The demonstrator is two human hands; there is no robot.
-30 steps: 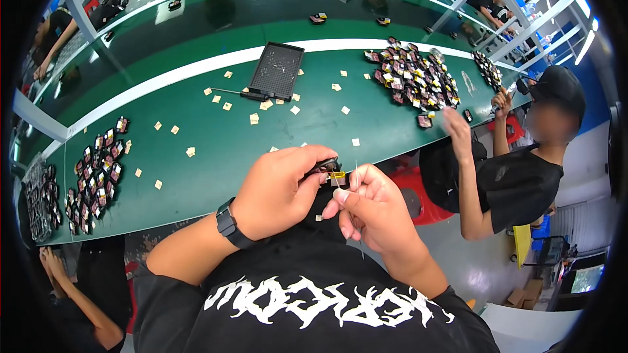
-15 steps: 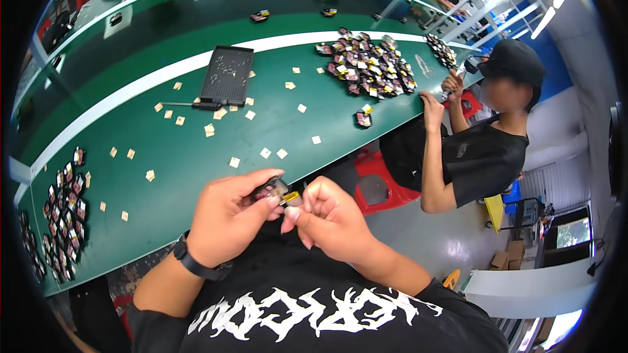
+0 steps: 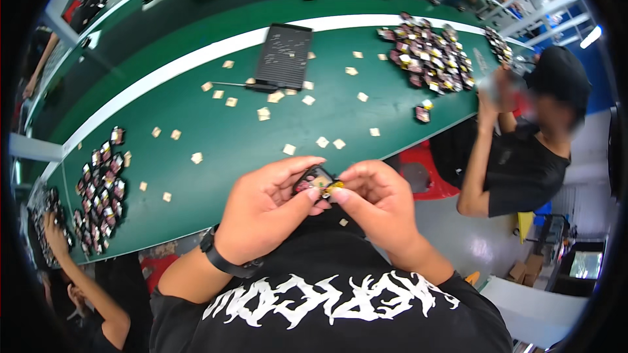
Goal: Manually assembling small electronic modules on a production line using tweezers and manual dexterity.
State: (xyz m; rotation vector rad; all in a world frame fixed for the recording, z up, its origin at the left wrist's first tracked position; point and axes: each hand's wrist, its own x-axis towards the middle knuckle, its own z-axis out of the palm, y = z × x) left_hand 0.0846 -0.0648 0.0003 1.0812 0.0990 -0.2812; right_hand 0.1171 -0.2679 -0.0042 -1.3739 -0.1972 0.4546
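Note:
Between my two hands is a small black-cased electronic part [image 3: 314, 180], with a pinkish and cream inside and a yellow piece at its right end. My left hand [image 3: 268, 206] wraps its fingers round the case, its thumb pressed on the near side. From the other side, my right hand [image 3: 386, 206] pinches the yellow end between thumb and fingers. Both hands are held at the near edge of the green table [image 3: 222, 186]. A small cream square [image 3: 343, 222] shows just below my hands against the dark background.
A black ridged tray [image 3: 284, 59] holds tiny pieces, with a thin-shafted screwdriver [image 3: 229, 84] beside it. Cream squares [image 3: 289, 149] lie scattered. Piles of similar black parts stand right [image 3: 428, 55] and left [image 3: 101, 189]. A co-worker [image 3: 523, 150] sits at right; another person's arm [image 3: 91, 287] reaches in at left.
The view has shifted leftward, so the table contents sit further right. My right hand has closed onto the part's yellow end. A cream square now shows below my hands, and an arm at left.

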